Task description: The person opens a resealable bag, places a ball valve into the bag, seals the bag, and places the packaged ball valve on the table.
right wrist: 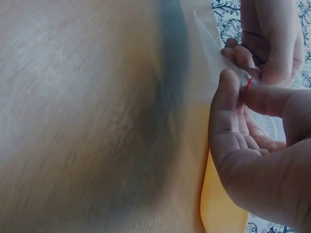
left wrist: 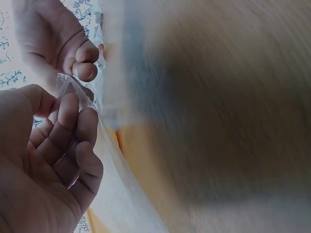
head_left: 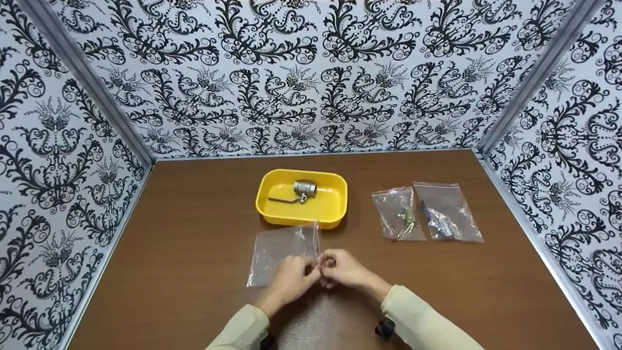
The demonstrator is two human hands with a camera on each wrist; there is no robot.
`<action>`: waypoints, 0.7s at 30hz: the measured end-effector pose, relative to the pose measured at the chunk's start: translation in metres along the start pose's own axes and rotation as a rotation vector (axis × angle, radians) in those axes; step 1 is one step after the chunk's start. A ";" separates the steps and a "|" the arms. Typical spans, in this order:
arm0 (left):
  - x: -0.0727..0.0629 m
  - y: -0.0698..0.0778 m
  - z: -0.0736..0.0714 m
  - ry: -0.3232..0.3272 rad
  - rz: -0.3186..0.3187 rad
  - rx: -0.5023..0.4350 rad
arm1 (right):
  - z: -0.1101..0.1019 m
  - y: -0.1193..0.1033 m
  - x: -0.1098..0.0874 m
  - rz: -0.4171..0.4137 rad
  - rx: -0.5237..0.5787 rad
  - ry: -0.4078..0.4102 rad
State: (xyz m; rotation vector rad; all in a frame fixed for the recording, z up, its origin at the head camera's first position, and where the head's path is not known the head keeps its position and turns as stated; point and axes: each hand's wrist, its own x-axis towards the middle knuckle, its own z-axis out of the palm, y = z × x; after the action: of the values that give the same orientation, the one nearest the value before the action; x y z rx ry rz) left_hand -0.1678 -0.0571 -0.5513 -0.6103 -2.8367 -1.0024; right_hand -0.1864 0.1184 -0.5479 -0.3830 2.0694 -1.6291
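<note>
In the head view, pinches the closure edge of a clear zip-lock bag point(head_left: 273, 253) over the counter point(head_left: 194, 218), left hand point(head_left: 294, 277) just beside right hand point(head_left: 345, 267). Has the bag between 6 and 7 o'clock from a yellow tray point(head_left: 324, 210), with a lever-handled ball valve point(head_left: 304, 188) inside, and at about 8 to 9 o'clock from a packet of yellowish parts point(head_left: 394, 197) and a packet of silvery parts point(head_left: 443, 198). Points its mouth to 3 o'clock, opposite end to 9, long axis seemingly along that line. May lose the thin, slick film if pinched only by fingertips; may snag the tray rim if pulled toward 12. In the left wrist view, shows the left grip clasping a film corner, right hand at 12 o'clock. In the right wrist view, shows the right grip nipping film at a red closure strip point(right wrist: 248, 90), left hand at 1 o'clock. Could stretch or tear the film with an uneven pull.
</note>
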 end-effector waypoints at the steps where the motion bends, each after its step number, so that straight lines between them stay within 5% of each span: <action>1: 0.000 0.000 0.000 -0.002 0.000 0.002 | 0.000 0.000 0.001 -0.002 -0.004 0.009; 9: 0.000 0.003 0.000 0.003 0.002 -0.016 | 0.000 -0.004 0.006 -0.004 -0.065 0.143; 16: -0.001 0.003 -0.001 0.038 -0.043 0.014 | 0.003 -0.006 0.007 0.015 -0.087 0.159; 21: -0.004 0.005 -0.003 -0.044 -0.106 0.070 | 0.002 -0.005 0.008 0.016 -0.067 0.180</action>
State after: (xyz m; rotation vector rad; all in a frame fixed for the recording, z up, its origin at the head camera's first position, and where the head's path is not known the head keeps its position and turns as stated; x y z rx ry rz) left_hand -0.1620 -0.0568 -0.5471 -0.4857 -2.9569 -0.9104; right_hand -0.1923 0.1115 -0.5448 -0.2483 2.2582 -1.6406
